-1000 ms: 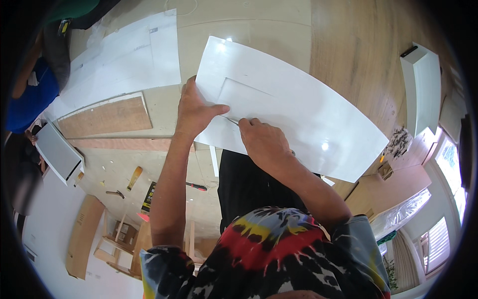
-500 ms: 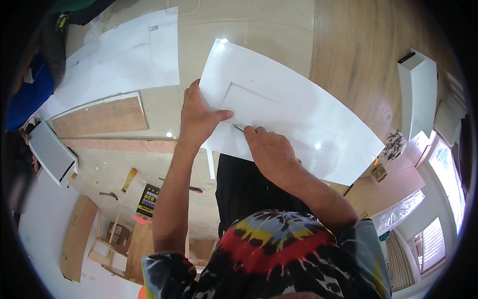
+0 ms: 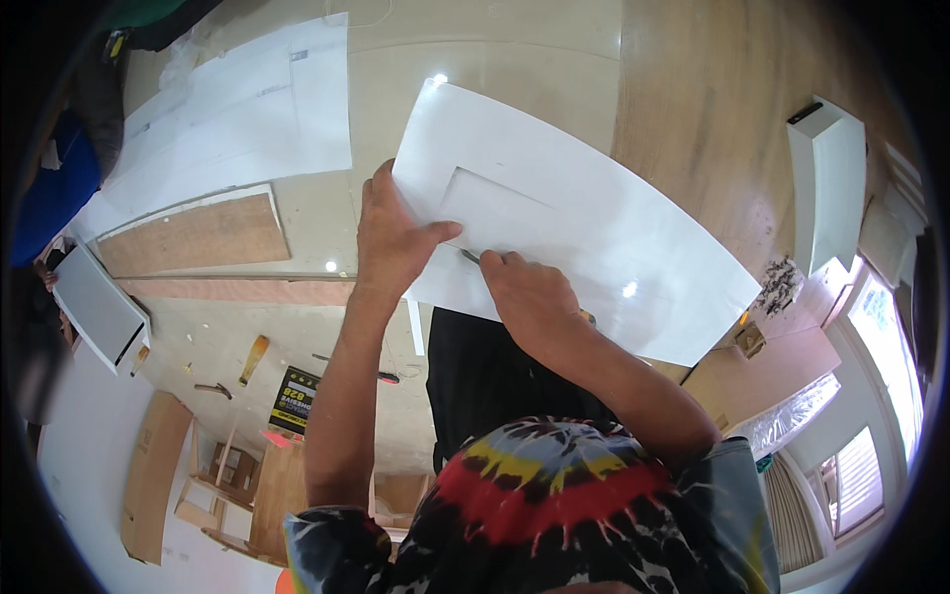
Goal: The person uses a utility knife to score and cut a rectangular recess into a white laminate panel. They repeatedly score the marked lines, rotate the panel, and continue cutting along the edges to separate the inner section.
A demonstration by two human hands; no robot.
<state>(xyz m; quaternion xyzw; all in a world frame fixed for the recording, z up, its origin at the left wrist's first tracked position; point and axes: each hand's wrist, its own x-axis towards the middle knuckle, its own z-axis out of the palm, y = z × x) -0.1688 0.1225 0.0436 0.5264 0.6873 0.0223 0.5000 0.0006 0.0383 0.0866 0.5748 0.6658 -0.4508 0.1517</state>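
Observation:
A large white panel (image 3: pixel 594 228) lies tilted in front of me, with a rectangular outline (image 3: pixel 505 188) cut or recessed in its face. My left hand (image 3: pixel 396 236) grips the panel's left edge, its thumb flat on the white face and its fingers wrapped over the side. Closed around a slim bladed tool (image 3: pixel 470 255), my right hand (image 3: pixel 529 295) rests on the panel near its lower edge. The dark, narrow tip touches the surface just below the outline, close to my left thumb. Most of the handle is hidden inside the fist.
White sheeting (image 3: pixel 247 109) and a brown board (image 3: pixel 198 233) lie on the floor at left. A person in blue (image 3: pixel 61 188) is at the far left. Behind my left arm are a hammer (image 3: pixel 254 360) and a black-and-yellow box (image 3: pixel 295 398). A white box-like piece (image 3: pixel 829 183) stands at right.
My right hand and the tool's tip have shifted slightly left along the panel. My left hand keeps the same grip.

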